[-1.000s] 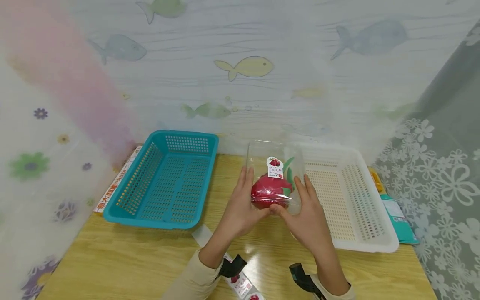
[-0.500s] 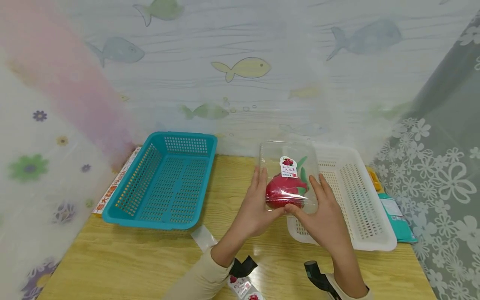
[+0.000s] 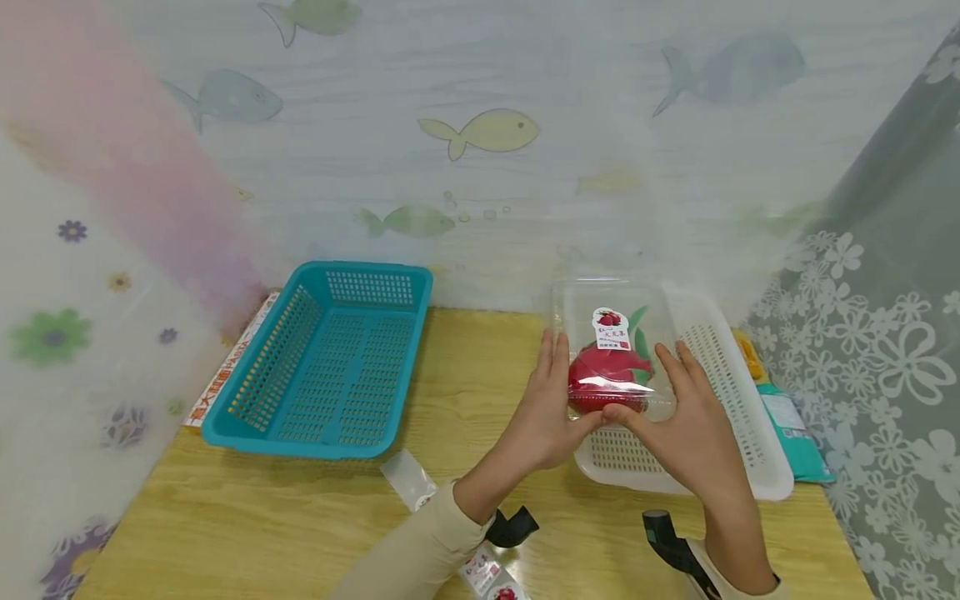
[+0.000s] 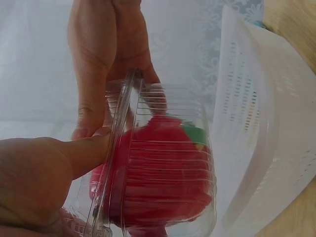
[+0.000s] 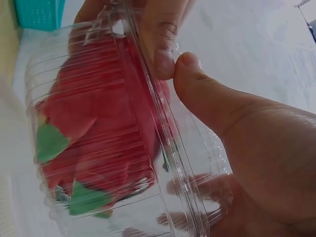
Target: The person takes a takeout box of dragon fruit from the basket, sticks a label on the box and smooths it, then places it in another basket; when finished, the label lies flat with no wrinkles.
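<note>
Both hands hold a clear plastic clamshell box (image 3: 581, 296) over the white basket (image 3: 776, 475) in the head view. Inside lies a red dragon fruit (image 3: 606, 373) with green scales, also plain through the ribbed plastic in both wrist views. A printed label (image 3: 611, 330) with a dragon fruit picture sticks to the lid. My left hand (image 3: 546, 412) grips the box's left side, and my right hand (image 3: 693, 421) grips its right side. The thumbs meet at the near edge; the right thumb (image 5: 212, 96) presses by the rim. Part of the basket is hidden behind the box.
A blue-green basket (image 3: 352, 367) stands at the left, beside a long printed box (image 3: 232, 367). A strip of labels (image 3: 480, 571) lies near the left sleeve. Past the white basket are a teal packet (image 3: 798, 437) and a yellow object (image 3: 750, 357). A patterned curtain hangs behind.
Both hands have carried the box with the dragon fruit to the right, from beside the white basket to over it. The grip looks the same, and the baskets stay put.
</note>
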Demonstrator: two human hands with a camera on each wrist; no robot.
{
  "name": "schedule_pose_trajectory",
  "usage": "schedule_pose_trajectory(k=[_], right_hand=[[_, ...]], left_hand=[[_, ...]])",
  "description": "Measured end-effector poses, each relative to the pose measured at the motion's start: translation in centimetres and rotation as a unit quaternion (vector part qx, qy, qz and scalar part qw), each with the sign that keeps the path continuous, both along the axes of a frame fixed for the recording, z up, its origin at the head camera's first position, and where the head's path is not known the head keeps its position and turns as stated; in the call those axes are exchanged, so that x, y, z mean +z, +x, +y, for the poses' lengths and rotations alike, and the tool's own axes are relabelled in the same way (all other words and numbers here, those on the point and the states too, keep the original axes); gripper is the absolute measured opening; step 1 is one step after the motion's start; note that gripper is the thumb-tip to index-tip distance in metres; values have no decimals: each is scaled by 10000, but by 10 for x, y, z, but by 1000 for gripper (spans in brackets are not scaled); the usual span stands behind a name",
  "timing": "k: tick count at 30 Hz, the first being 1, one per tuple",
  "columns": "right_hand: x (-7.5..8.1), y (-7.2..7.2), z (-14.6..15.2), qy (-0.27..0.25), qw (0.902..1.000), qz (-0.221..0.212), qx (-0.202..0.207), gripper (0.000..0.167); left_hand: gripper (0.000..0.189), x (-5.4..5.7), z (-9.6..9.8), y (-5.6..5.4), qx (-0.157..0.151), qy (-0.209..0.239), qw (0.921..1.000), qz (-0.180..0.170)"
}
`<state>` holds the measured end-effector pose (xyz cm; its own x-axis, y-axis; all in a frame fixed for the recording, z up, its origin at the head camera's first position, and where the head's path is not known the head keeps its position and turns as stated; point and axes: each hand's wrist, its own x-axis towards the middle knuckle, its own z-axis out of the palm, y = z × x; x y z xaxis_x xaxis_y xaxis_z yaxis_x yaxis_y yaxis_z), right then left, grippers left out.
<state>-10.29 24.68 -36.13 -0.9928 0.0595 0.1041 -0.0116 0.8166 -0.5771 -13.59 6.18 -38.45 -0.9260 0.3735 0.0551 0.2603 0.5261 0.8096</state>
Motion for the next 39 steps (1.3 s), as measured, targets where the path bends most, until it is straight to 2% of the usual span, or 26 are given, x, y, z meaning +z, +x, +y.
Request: schedule_pose_trajectory(k=[4, 11, 22, 30, 39], right_hand=[[0, -2, 7, 108, 9999, 15, 26, 109], [-3, 0, 19, 77, 9995, -300, 23, 112], [-7, 2, 31, 155, 9997, -136, -101, 111], [-9, 0, 37, 192, 9996, -171, -112, 112], [-12, -6, 44, 316, 9993, -188, -83, 112]], left_hand=[[107, -2, 6, -2, -94, -57, 9999, -16], [103, -8, 16, 0, -252, -105, 9996, -43], [103, -7, 31, 0, -227, -362, 9991, -5], [102, -8, 38, -1, -224, -560, 9982, 42], [103, -12, 50, -8, -167, -791, 9967, 89]])
